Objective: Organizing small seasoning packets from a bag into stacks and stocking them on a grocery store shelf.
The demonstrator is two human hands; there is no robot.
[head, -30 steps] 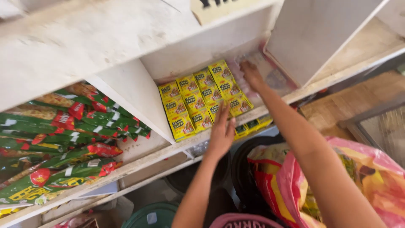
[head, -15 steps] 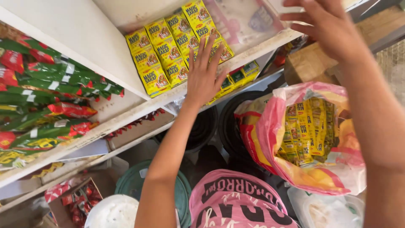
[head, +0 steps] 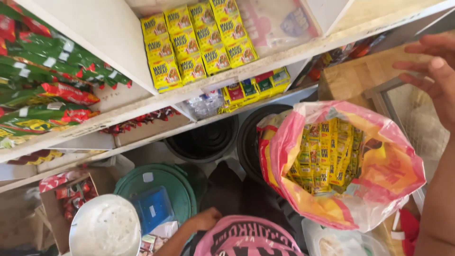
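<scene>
My right hand (head: 433, 71) hangs at the right edge with its fingers spread and nothing in it, above and to the right of a pink and yellow plastic bag (head: 393, 166). The bag stands open and holds several yellow sachets (head: 329, 151). Rows of the same kind of yellow sachets (head: 199, 42) lie on the white shelf (head: 284, 54) above. My left hand (head: 204, 219) is low in the view beside a green round lid (head: 163, 182), fingers curled under; whether it holds anything is hidden.
Green and red packets (head: 47, 80) fill the shelf at left. Two black tubs (head: 206, 140) stand under the shelf. A blue box (head: 152, 208) lies on the green lid, by a white round lid (head: 105, 227) and a carton of red packets (head: 66, 194).
Both hands have left the shelf: the left dropped down to the green lid, the right drew back to the right edge. The view has tilted down.
</scene>
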